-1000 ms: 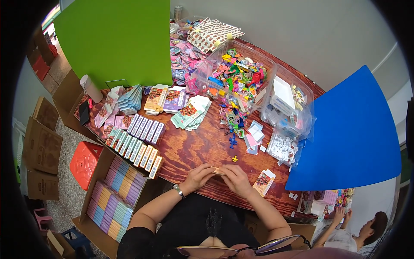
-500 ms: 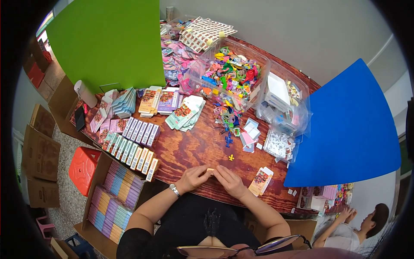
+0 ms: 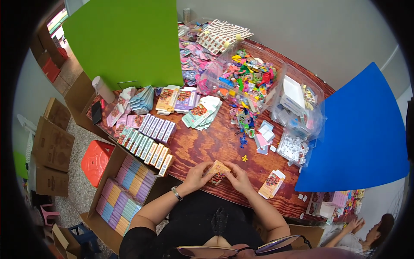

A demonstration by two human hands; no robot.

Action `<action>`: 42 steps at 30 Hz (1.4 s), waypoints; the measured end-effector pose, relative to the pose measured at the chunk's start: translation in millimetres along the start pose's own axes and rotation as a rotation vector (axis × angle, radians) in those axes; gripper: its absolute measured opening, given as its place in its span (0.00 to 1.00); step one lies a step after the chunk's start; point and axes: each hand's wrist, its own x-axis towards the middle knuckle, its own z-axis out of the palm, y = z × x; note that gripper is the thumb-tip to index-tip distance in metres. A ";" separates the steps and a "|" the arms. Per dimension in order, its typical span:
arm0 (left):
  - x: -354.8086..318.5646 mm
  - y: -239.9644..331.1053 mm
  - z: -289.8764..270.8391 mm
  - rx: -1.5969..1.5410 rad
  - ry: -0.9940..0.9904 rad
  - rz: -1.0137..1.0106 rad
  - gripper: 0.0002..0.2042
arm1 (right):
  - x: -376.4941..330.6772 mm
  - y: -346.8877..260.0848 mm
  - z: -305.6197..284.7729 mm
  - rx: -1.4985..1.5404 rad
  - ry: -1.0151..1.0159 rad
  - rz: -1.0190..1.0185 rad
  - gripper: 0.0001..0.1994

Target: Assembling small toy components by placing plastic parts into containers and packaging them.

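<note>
The box (image 3: 219, 165) between my left hand (image 3: 197, 178) and right hand (image 3: 239, 178) looks like smooth printed card. Desk (image 3: 196, 149) under them is glossy grained wood, watch (image 3: 177, 193) behind the left one's shiny metal. Past the right: slick clear plastic tub (image 3: 318, 117), then a smooth, matt blue panel (image 3: 355, 140).

Forearms (image 3: 158, 209) angled inward, fingers (image 3: 234, 171) bent
</note>
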 end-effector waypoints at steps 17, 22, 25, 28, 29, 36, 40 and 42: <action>-60.0 -5.8 -87.0 1.184 0.290 0.216 0.29 | -44.0 -19.9 -68.9 -0.646 0.226 -0.294 0.24; -78.1 -33.9 -69.6 1.104 0.406 0.136 0.37 | -58.9 -16.2 -55.3 -0.587 0.245 -0.224 0.21; -97.7 -41.1 -54.5 0.851 0.681 0.084 0.38 | -20.4 -28.0 0.7 -0.492 0.095 -0.393 0.26; -118.3 -43.6 -45.0 0.649 0.808 -0.122 0.34 | 30.8 -22.8 67.5 -0.310 -0.122 -0.362 0.39; -118.0 -45.9 -42.9 0.654 0.815 -0.120 0.34 | 45.7 -25.1 85.4 -0.308 -0.123 -0.371 0.39; -101.8 -48.5 -37.2 0.181 0.744 -0.192 0.31 | 85.9 -10.5 142.4 -0.419 -0.234 -0.459 0.49; -91.8 -58.8 -29.5 0.192 0.701 -0.173 0.30 | 90.1 -0.9 131.0 -0.495 -0.250 -0.375 0.48; -95.5 -53.2 -35.8 0.357 0.639 -0.193 0.29 | 81.7 -17.4 123.1 -0.570 -0.281 -0.351 0.46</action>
